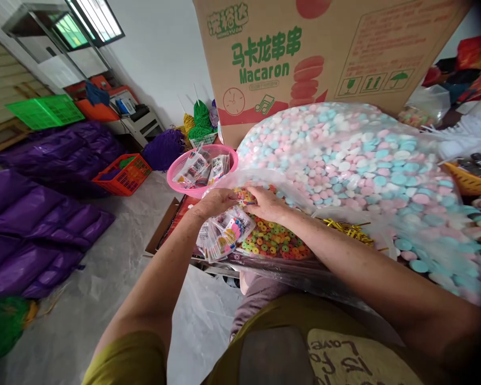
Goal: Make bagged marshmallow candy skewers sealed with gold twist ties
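Observation:
My left hand [217, 202] is closed, its fingertips pressed together above a fanned pile of small printed plastic packets [220, 238]. Close beside it, my right hand [265, 204] bends its fingers inward over a clear bag of small colourful ring-shaped candies [274, 239]. Bright rings show between the two hands, but what either set of fingertips grips is too small to make out. Behind my left hand stands a pink basket [232, 160] with more printed packets in it.
A large clear bag of pink, blue and white discs [336, 155] covers much of the table. Behind it rises a cardboard box [264, 64]. Yellow twist ties [348, 231] lie by my right forearm. Purple sacks [32, 230] and an orange crate [130, 174] stand on the floor leftward.

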### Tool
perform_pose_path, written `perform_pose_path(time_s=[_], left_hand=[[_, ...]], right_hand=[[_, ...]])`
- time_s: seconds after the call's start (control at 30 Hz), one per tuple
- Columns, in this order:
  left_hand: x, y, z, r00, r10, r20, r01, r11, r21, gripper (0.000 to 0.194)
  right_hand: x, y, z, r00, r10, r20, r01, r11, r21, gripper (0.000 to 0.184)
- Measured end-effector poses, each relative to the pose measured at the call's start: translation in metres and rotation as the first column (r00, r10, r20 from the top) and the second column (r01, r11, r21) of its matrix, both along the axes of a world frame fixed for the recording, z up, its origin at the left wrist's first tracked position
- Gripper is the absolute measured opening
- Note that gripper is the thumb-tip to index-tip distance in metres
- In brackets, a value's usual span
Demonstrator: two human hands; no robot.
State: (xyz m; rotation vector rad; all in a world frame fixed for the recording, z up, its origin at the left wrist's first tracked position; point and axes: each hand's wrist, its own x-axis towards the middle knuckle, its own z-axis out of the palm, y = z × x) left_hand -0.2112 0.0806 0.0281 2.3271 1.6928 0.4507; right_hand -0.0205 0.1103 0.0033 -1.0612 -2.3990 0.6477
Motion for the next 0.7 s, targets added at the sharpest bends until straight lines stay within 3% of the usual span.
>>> perform_pose_path(time_s=[0.1, 0.17, 0.2, 0.3, 0.33, 0.43, 0.53, 0.63, 0.7], left_hand=[[0.017, -0.015, 0.019, 0.996, -0.085, -0.007, 0.085, 0.996, 0.009, 0.027], [0.041, -0.028, 0.025, 0.991, -0.132, 0.02, 0.13, 0.988, 0.086, 0.028], [0.056, -0.035, 0.023, 0.993, -0.101, 0.055, 0.092, 0.985, 0.148, 0.03], [0.11, -0.05, 0.002, 0.957, -0.017, 0.289, -0.019, 0.993, 0.12, 0.027], [0.131, -0.054, -0.007, 0.929, -0.042, 0.368, -0.002, 0.993, 0.119, 0.025], [0.195, -0.064, -0.029, 0.834, -0.234, 0.499, 0.165, 0.97, 0.179, 0.018], [0.243, -0.066, -0.035, 0.767, -0.419, 0.487, 0.343, 0.908, 0.24, 0.008], [0.265, -0.057, -0.032, 0.765, -0.435, 0.475, 0.363, 0.901, 0.239, 0.009], [0.267, -0.051, -0.028, 0.788, -0.36, 0.499, 0.278, 0.932, 0.233, 0.009]], right_hand=[[0.013, -0.01, 0.015, 0.998, 0.023, -0.058, -0.022, 1.0, 0.014, 0.015], [0.042, -0.025, 0.029, 0.997, 0.005, -0.073, -0.001, 0.999, 0.052, 0.019], [0.062, -0.035, 0.034, 0.997, -0.019, -0.07, 0.025, 0.997, 0.073, 0.022], [0.128, -0.068, 0.038, 0.983, -0.178, -0.045, 0.182, 0.975, 0.129, 0.032], [0.15, -0.079, 0.036, 0.97, -0.239, -0.035, 0.241, 0.96, 0.142, 0.032], [0.207, -0.108, 0.018, 0.916, -0.4, -0.004, 0.396, 0.906, 0.149, 0.035], [0.253, -0.119, -0.001, 0.866, -0.499, 0.029, 0.491, 0.86, 0.138, 0.041], [0.299, -0.107, -0.005, 0.762, -0.643, 0.072, 0.625, 0.76, 0.179, 0.045], [0.335, -0.092, 0.0, 0.618, -0.781, 0.09, 0.745, 0.618, 0.251, 0.042]])
